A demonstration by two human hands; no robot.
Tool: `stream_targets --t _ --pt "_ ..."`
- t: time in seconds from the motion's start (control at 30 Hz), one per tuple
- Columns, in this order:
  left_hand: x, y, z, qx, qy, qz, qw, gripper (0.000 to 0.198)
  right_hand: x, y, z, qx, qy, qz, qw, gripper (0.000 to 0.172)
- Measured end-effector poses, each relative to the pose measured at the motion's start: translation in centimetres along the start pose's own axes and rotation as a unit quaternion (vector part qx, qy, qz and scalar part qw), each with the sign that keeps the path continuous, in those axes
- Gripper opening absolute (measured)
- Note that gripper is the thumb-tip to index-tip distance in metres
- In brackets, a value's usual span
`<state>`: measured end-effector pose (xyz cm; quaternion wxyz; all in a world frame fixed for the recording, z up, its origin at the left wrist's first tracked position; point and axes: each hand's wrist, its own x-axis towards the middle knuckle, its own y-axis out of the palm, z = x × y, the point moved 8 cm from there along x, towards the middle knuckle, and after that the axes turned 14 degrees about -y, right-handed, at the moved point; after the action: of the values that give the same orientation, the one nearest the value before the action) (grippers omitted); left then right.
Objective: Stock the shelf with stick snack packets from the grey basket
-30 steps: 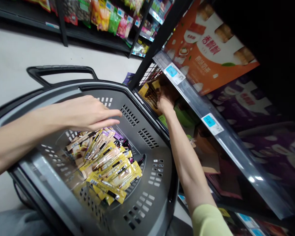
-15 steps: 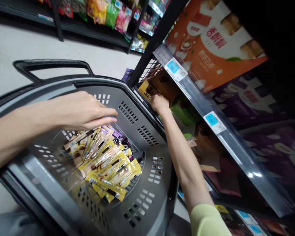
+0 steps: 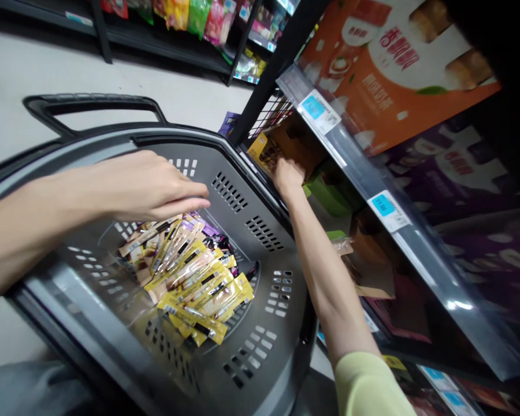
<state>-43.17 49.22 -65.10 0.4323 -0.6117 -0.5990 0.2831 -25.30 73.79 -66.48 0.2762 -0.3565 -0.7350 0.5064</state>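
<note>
1. Packets (image 3: 199,289) lie heaped inside your grey basket (image 3: 286,335), at the frame's lower centre.
2. Your left grip (image 3: 156,182), left of centre, hangs above them, loosely open, fingers extended.
3. Your right grip (image 3: 288,175), upper right of centre, is at the yellow box (image 3: 256,146); fingertips hidden, you cannot tell whether it holds anything.

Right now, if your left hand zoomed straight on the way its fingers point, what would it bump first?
Probably the basket's slotted wall, just past the fingertips of my left hand. Depth is unclear: if it's high enough, it might pass over.
</note>
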Motion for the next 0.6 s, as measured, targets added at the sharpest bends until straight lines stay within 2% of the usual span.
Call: stream_targets --t 0.13,0.3,0.4,0.43,0.53,0.6 --pt "-0.1 0.8 -0.5 0.062 0.006 0.067 0.996 0.046 -0.4 -0.1 -0.2 -0.001 0.005 -0.042 0.999 0.038" --pt "0.0 1.0 -0.5 0.096 -0.015 0.081 0.992 0.049 -1.4 -0.9 0.6 -0.022 -0.015 -0.021 0.999 0.035" --pt "-0.2 0.9 -0.8 0.124 -0.001 0.074 0.989 0.049 -2.8 -2.6 2.3 -0.053 -0.070 -0.070 0.994 0.050" --pt "-0.2 0.8 -0.9 0.132 0.006 0.068 0.989 0.048 -3.4 -3.3 2.8 -0.060 -0.082 -0.097 0.990 0.049" --pt "-0.3 0.5 -1.2 0.157 0.023 0.051 0.986 0.045 -5.4 -4.5 4.0 -0.052 -0.098 -0.153 0.982 0.030" --pt "-0.2 0.5 -1.4 0.172 0.026 0.050 0.984 0.044 -6.6 -4.7 5.2 -0.030 -0.124 -0.172 0.977 0.027"
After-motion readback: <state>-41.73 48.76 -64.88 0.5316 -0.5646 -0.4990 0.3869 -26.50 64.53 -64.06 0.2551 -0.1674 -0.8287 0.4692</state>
